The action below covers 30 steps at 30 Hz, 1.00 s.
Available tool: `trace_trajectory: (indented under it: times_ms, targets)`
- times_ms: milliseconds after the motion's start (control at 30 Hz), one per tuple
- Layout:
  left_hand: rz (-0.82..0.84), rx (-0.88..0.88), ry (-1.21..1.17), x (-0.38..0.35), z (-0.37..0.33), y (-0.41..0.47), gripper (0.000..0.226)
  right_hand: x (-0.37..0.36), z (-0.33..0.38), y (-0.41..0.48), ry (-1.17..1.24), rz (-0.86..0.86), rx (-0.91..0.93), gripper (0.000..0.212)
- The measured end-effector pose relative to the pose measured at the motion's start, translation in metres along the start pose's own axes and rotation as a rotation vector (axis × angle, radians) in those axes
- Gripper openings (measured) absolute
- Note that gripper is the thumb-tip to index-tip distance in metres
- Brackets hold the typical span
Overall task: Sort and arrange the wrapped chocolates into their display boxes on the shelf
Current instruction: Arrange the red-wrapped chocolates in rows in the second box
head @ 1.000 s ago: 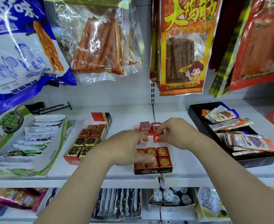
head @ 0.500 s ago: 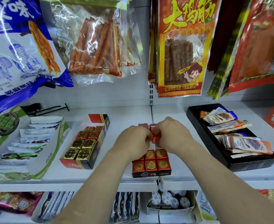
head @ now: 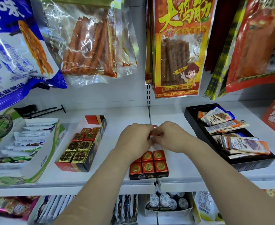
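**Both hands meet over the back of a dark display box [head: 149,176] at the middle of the shelf [head: 120,120].**

The left hand [head: 133,138] and right hand [head: 170,137] have their fingers [head: 159,134] curled round a small cluster of red wrapped chocolates [head: 154,126]. Too little foil shows to count them. They seem to be squeezed from both sides to stay square behind the seated rows [head: 149,166]. A neighbouring box [head: 88,161] holds gold and red pieces.

red chocolates [head: 149,164] with gold medallions
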<state>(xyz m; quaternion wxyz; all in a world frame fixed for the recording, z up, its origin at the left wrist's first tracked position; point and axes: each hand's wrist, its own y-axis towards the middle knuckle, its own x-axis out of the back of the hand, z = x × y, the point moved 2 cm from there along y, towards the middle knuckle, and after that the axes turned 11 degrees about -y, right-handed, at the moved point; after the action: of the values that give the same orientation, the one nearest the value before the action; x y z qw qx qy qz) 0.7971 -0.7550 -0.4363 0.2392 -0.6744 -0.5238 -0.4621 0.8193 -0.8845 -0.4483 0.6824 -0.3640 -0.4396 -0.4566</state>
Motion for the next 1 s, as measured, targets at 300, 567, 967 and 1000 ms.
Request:
trace_trajectory:
  times_ms: [300,567,967,1000]
  targets:
    - [0.148,0.156,-0.244,0.008,0.004,-0.002,0.017,0.021,-0.004,-0.013,0.155,0.053,0.03,0.01]
    - [0.215,0.175,-0.145,0.0,0.003,-0.003,0.027,0.015,-0.007,-0.014,0.023,-0.051,0.046,0.008]
    - [0.181,0.151,-0.079,-0.003,0.005,0.0,0.021,0.01,-0.006,-0.013,0.027,0.069,0.035,0.014]
    - [0.166,0.149,-0.068,-0.003,0.005,0.0,0.02,0.009,-0.005,-0.012,0.008,0.071,0.028,0.015]
